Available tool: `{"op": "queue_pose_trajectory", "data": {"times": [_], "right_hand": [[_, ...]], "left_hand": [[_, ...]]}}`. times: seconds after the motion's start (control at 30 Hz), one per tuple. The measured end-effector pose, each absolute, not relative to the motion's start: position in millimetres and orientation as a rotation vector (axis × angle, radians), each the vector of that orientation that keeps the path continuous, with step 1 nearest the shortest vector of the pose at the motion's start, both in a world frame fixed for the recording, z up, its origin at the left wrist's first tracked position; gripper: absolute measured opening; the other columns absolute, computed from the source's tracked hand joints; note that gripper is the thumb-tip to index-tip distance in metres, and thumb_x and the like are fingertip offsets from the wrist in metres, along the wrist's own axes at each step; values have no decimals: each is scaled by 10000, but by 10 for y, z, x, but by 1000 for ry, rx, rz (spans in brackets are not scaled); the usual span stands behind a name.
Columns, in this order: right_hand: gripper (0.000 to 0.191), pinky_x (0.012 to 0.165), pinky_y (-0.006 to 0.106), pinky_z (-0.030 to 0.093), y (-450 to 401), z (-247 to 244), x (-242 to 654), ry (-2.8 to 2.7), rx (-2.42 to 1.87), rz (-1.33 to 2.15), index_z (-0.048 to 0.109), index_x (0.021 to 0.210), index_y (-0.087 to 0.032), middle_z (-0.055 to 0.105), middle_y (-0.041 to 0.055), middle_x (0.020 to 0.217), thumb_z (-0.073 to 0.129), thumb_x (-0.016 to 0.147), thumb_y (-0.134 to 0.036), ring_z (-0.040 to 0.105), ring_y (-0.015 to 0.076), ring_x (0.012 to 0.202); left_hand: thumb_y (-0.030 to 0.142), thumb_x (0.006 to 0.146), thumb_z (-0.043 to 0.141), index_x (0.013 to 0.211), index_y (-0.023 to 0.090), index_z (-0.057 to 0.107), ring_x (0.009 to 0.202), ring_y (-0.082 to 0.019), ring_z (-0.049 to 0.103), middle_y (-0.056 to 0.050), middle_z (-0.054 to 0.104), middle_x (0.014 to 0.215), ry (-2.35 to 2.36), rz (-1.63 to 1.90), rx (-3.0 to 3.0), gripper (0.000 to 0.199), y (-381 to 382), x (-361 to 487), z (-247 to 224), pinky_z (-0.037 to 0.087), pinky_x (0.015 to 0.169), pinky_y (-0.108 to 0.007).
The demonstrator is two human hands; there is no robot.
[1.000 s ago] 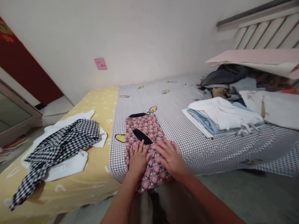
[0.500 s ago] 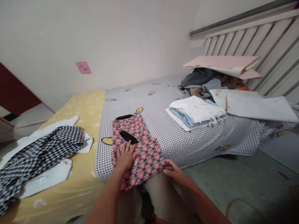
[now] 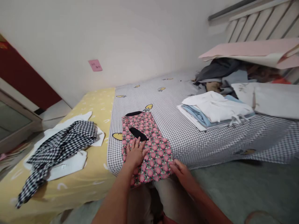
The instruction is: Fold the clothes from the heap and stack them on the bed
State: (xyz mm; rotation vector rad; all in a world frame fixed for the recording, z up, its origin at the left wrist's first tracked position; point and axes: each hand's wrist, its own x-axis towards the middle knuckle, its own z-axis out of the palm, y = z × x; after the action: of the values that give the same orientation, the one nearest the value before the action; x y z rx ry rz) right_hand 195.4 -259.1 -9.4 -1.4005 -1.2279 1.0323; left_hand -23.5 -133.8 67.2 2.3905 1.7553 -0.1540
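Head view: left grip (image 3: 135, 154) wide, flat on floral cloth (image 3: 157, 155), right grip (image 3: 183, 177) narrow on its edge; wall note (image 3: 95, 65) unreadable.

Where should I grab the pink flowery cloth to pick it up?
Pinch the near edge of the pink flowery cloth, coming from your side, where the right hand is. The cloth lies flat on the checked bedsheet, and that edge reaches the bed's side, so fingers can probably get under it there.

Pink floral cloth (image 3: 158, 158) with black trim (image 3: 138, 133) (a touch of green too), black-and-white gingham cloth (image 3: 62, 146) beside.
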Motion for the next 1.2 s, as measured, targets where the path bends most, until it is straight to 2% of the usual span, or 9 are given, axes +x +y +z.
{"op": "queue_pose_trajectory", "data": {"times": [0.1,0.27,0.47,0.6,0.7,0.8,0.9,1.0,1.2], "right_hand": [[379,604,272,378,-2553,-87,1920,-1127,-1436,983,449,687,-245,433,-47,646,486,856,-582,425,158,645],[322,631,295,437,-2550,-114,1868,-1044,-1476,990,542,744,-237,551,-31,650,569,785,-555,536,182,653],[512,730,379,532,-2675,-325,1984,-955,-1509,1085,555,1131,-236,737,35,832,599,758,-584,682,262,792],[412,817,452,533,-2677,-374,2264,-1179,-1649,668,595,1140,-237,740,93,940,465,877,-527,682,293,890],[351,974,532,458,-2534,-250,2472,-1619,-1616,105,631,1198,-257,692,126,1183,437,918,-342,624,318,1113],[599,1106,574,335,-2322,-74,2632,-2068,-1483,-230,510,1413,-366,534,57,1471,427,875,-116,455,307,1368],[847,1159,613,243,-2152,44,2777,-2346,-1340,-325,350,1502,-455,363,-23,1600,417,792,0,283,293,1485],[897,1181,630,200,-2079,105,2874,-2473,-1223,-268,326,1515,-448,275,-25,1635,447,753,11,243,289,1501],[953,1188,621,215,-1951,206,2683,-2671,-1041,-173,288,1516,-466,293,-37,1623,408,751,89,175,237,1517]], "left_hand": [[579,980,282,1540,368,282,1547,-289,62,-15,110,1678,1744,-140,2368,598,-1346,-235,676,72,1216,-624],[592,970,310,1534,381,291,1546,-299,70,-4,109,1679,1738,-130,2345,603,-1333,-236,673,78,1212,-639],[588,969,312,1526,376,314,1546,-307,60,-20,112,1679,1700,-83,2348,596,-1357,-257,669,72,1206,-652],[571,972,312,1538,316,308,1537,-366,48,-81,102,1675,1638,-44,2320,621,-1358,-242,685,44,1172,-715],[600,949,372,1526,290,343,1518,-396,152,-127,183,1658,1554,-48,2322,655,-1277,-280,831,162,1152,-719],[526,980,375,1546,310,276,1523,-298,203,-99,152,1672,1502,34,2404,613,-1201,-522,1073,240,1197,-564],[294,1016,324,1551,321,259,1537,-221,156,-76,136,1679,1613,241,2672,539,-1295,-1006,1203,174,1235,-494],[38,942,299,1557,377,194,1533,-198,170,-41,195,1667,1554,187,3063,711,-1582,-1549,1047,107,1247,-508],[16,925,372,1522,447,258,1477,-150,319,51,333,1615,1060,143,3560,745,-2006,-1861,428,-47,1253,-494]]}}
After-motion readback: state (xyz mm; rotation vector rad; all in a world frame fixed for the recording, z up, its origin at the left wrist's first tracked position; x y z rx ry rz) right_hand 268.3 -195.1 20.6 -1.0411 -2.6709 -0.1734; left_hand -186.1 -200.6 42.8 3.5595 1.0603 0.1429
